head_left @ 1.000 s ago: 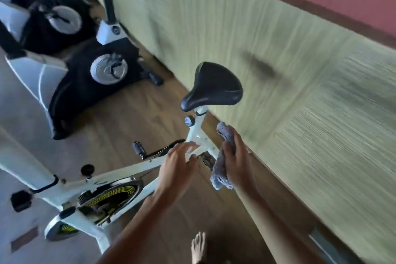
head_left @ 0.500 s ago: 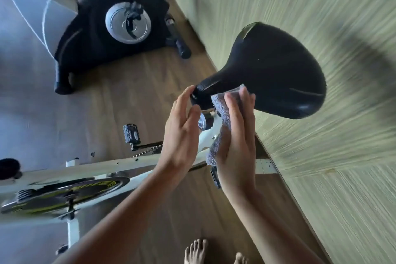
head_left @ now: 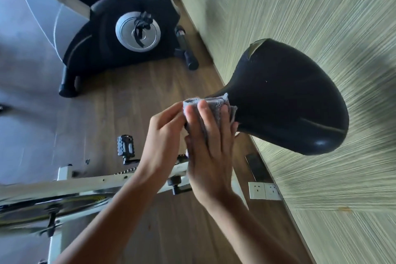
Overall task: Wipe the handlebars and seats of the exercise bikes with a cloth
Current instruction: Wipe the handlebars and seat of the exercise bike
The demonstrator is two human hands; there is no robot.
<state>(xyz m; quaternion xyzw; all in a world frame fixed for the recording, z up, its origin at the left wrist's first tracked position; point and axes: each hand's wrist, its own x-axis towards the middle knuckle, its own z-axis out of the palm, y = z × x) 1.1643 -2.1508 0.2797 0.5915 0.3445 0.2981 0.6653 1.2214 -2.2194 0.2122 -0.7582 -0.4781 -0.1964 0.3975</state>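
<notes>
Head view: right hand (head_left: 211,148) covers cloth (head_left: 213,104) at seat (head_left: 289,100); wall (head_left: 321,6) beside.

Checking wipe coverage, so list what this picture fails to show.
Head view only:
1. Nose of the seat: covered by the cloth and right hand.
2. The handlebars: outside the frame.
3. The flywheel: motion-blurred.
4. Whether the left hand grips the cloth: its fingertips are hidden by the right hand.
</notes>
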